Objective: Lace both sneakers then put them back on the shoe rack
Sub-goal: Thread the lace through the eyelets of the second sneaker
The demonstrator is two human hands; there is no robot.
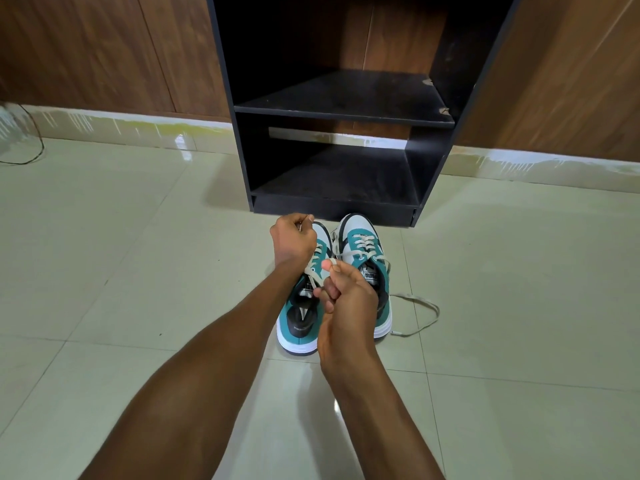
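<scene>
Teal-and-white sneakers are sitting side by side on the tiled floor (138, 237), just in front of the black shoe rack (343, 112). Both hands are working on the left sneaker (303, 317). The left hand (294, 242) is curling its grip around one end of the cream lace (317, 271), over the toe; the right hand (341, 299) is pinching the other end near the tongue. The right sneaker (363, 268) is looking laced through its eyelets, but its loose lace (420, 313) is trailing across the floor beside it. Uneven pulling could be leaving one end too short to tie. That trailing end could also be snagging or getting stepped on when the pair is lifted to a shelf.
</scene>
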